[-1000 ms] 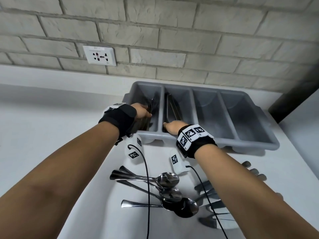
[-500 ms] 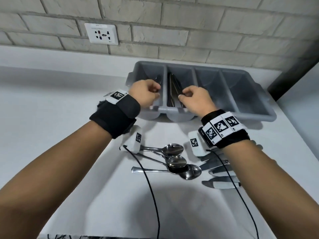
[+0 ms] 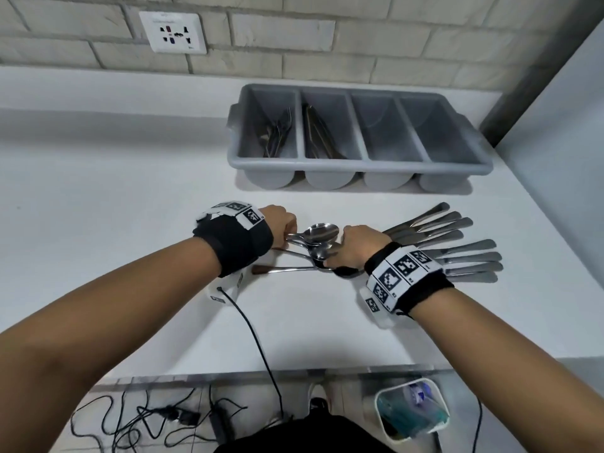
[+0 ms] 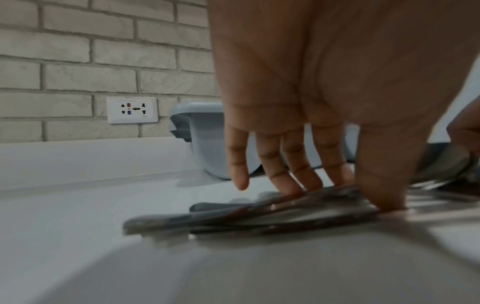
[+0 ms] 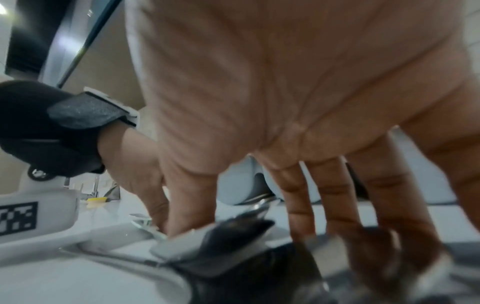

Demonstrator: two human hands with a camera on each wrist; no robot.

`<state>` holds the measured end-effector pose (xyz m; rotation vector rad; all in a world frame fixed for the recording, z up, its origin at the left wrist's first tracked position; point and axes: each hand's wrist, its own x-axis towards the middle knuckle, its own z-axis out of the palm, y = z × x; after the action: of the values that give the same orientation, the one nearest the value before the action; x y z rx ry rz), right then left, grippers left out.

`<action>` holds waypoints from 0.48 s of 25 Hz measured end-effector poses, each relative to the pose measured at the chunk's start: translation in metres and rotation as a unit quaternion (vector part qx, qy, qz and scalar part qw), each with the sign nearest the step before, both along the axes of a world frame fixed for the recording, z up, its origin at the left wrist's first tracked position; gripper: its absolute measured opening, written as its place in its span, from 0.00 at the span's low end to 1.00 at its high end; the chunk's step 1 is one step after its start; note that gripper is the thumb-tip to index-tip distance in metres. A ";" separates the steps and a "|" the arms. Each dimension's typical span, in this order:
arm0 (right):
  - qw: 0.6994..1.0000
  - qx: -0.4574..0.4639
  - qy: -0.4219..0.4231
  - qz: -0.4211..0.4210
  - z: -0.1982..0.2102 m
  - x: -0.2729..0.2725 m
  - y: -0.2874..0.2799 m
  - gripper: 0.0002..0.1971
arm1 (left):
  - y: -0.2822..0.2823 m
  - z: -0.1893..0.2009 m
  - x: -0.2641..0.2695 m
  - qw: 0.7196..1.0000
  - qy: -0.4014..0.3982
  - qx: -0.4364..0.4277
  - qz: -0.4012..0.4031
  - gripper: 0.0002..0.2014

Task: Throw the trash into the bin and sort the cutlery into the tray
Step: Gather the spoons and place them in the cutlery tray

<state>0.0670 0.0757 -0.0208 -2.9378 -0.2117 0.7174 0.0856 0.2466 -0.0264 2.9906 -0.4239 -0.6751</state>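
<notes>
Several spoons (image 3: 318, 235) lie in a loose pile on the white counter. My left hand (image 3: 282, 220) is down at their handles. In the left wrist view my left hand (image 4: 361, 193) pinches the spoon handles (image 4: 259, 214) between thumb and fingertips, still on the counter. My right hand (image 3: 358, 245) covers the spoon bowls, its straight fingers (image 5: 298, 216) touching them. The grey four-compartment tray (image 3: 356, 165) stands behind, with forks (image 3: 277, 134) in its leftmost slot and more cutlery (image 3: 320, 132) in the second. Several knives (image 3: 454, 237) lie fanned out to the right.
A white bin (image 3: 411, 410) with trash in it stands on the floor below the counter's front edge. A brick wall with a socket (image 3: 173, 32) backs the counter. Cables (image 3: 255, 338) hang from both wrists. The tray's two right slots hold nothing.
Both hands have left the tray and come back toward me, down onto the spoon pile. The view has tilted down, so the bin and floor now show.
</notes>
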 end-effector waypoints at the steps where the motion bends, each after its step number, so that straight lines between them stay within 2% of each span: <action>1: 1.000 0.001 0.006 0.001 -0.003 0.001 0.002 0.26 | -0.002 -0.001 0.001 1.000 -0.006 0.002 -0.007 0.15; 6: 1.000 -0.021 0.014 -0.011 -0.009 0.007 0.008 0.18 | -0.009 -0.005 -0.003 0.999 -0.016 0.040 0.005 0.15; 9: 0.999 -0.016 0.016 -0.045 -0.013 0.012 0.006 0.15 | -0.008 -0.005 -0.006 0.999 -0.031 0.008 0.019 0.13; 11: 0.997 0.007 0.007 -0.081 -0.013 0.013 0.001 0.14 | -0.001 -0.004 -0.004 0.998 -0.036 -0.035 0.034 0.05; 12: 0.995 0.027 0.000 -0.100 -0.012 0.015 -0.002 0.14 | 0.004 -0.005 -0.003 0.996 -0.031 -0.067 0.046 0.04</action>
<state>0.0820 0.0740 -0.0330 -2.8549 0.0613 0.6705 0.0826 0.2504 -0.0313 2.8902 -0.3194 -0.5250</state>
